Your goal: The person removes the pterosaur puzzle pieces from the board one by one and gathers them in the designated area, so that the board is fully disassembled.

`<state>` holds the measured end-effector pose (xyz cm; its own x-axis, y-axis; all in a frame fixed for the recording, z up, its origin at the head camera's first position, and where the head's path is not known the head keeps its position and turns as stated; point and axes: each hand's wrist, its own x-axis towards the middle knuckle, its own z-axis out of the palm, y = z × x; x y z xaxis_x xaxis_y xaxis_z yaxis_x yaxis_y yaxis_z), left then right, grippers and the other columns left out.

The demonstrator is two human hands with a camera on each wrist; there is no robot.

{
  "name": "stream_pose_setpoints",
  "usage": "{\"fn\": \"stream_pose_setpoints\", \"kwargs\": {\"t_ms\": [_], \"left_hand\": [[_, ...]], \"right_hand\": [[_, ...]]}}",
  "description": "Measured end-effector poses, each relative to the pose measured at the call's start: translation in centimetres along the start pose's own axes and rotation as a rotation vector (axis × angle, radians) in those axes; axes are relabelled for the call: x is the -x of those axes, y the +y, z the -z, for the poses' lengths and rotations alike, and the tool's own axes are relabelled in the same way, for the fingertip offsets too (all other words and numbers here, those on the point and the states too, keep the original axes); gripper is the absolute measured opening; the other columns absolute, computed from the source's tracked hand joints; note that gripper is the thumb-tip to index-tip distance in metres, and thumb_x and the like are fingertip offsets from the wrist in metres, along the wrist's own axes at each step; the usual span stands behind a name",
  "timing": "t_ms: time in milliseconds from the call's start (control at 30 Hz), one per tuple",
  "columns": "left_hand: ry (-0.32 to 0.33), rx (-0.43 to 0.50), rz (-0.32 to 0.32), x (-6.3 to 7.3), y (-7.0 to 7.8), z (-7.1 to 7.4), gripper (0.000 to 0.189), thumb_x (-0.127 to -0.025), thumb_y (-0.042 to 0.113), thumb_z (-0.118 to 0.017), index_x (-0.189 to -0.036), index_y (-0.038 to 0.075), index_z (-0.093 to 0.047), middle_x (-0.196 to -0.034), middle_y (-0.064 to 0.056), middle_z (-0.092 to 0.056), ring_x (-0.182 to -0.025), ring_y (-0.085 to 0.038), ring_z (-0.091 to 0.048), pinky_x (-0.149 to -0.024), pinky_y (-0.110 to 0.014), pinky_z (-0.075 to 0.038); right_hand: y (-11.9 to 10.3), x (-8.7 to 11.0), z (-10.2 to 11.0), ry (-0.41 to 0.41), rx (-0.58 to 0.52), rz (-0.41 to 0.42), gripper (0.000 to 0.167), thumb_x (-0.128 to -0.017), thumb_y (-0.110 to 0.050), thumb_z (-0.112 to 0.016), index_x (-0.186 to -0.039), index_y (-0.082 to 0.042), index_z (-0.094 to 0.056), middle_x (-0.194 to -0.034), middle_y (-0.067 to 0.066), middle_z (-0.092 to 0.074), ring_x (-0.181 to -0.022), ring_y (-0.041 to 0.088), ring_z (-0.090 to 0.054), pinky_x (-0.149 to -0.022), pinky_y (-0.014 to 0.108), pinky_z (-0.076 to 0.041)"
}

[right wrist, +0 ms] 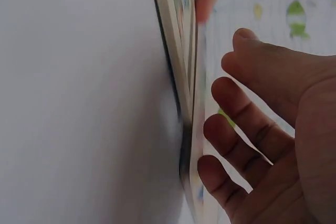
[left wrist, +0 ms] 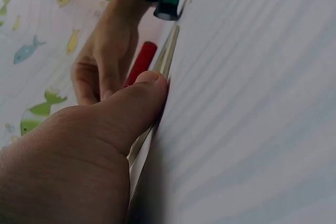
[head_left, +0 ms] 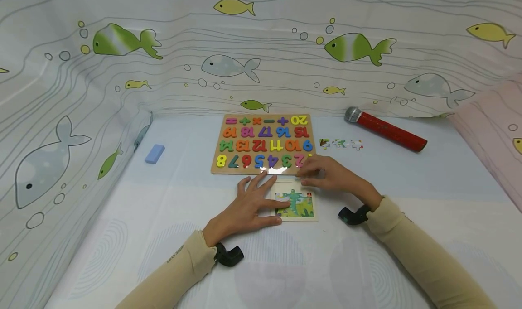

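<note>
Left hand (head_left: 248, 207), fingers spread wide, rests on the square pale-wood green-dinosaur puzzle (head_left: 303, 205) just nearside of the tan wooden number board (head_left: 214, 165), likely steadying it, while right hand (head_left: 333, 175), fingers loosely bent around nothing visible, hovers by the puzzle's far right corner.

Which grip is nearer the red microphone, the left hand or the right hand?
The right hand, by the top right corner of the picture puzzle, left of the red microphone. The left hand is farther left, its fingers over that puzzle.
</note>
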<state>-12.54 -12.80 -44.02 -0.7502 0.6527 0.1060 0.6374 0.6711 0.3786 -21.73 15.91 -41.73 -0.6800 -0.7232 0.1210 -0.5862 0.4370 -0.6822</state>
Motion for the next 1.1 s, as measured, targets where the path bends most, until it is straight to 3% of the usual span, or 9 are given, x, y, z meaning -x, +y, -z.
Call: {"fn": "stream_pose_setpoints", "kwargs": {"t_ms": [133, 433, 800, 1100], "left_hand": [[-0.007, 0.009, -0.003, 0.0, 0.1, 0.1, 0.045, -0.094, 0.059, -0.062, -0.135, 0.043, -0.065, -0.169, -0.012, -0.026, -0.160, -0.035, -0.005, -0.118, -0.069, -0.008], [0.009, -0.020, -0.020, 0.1, 0.0, 0.0, 0.044, -0.094, 0.058, -0.062, -0.135, 0.043, -0.065, -0.168, -0.012, -0.028, -0.159, -0.036, -0.009, -0.116, -0.070, -0.012], [-0.001, -0.023, 0.000, 0.2, -0.1, -0.1, 0.045, -0.095, 0.060, -0.059, -0.136, 0.044, -0.063, -0.169, -0.011, -0.027, -0.160, -0.033, -0.008, -0.117, -0.068, -0.010], [0.077, 0.008, 0.012, -0.1, -0.3, -0.4, 0.054, -0.088, 0.060, -0.069, -0.136, 0.035, -0.065, -0.165, -0.011, -0.037, -0.159, -0.034, -0.016, -0.116, -0.066, -0.016]], "right_hand": [[-1.4, -0.5, -1.5, -0.064, -0.001, 0.031, 0.020, -0.091, -0.019, -0.078, -0.111, -0.016, -0.080, -0.105, -0.003, -0.068, -0.098, 0.015, -0.056, -0.088, 0.034, -0.047], [-2.8, -0.7, -3.2, -0.108, 0.078, 0.060, 0.023, -0.091, -0.021, -0.078, -0.114, -0.019, -0.079, -0.107, -0.003, -0.066, -0.102, 0.012, -0.051, -0.087, 0.033, -0.039], [-2.8, -0.5, -3.8, -0.093, 0.072, 0.043, 0.020, -0.091, -0.020, -0.078, -0.111, -0.021, -0.079, -0.103, -0.006, -0.067, -0.102, 0.011, -0.053, -0.092, 0.036, -0.038], [-2.6, -0.5, -3.8, -0.083, 0.041, 0.010, 0.019, -0.092, -0.020, -0.076, -0.111, -0.024, -0.078, -0.106, -0.008, -0.067, -0.106, 0.012, -0.055, -0.097, 0.041, -0.038]]}}
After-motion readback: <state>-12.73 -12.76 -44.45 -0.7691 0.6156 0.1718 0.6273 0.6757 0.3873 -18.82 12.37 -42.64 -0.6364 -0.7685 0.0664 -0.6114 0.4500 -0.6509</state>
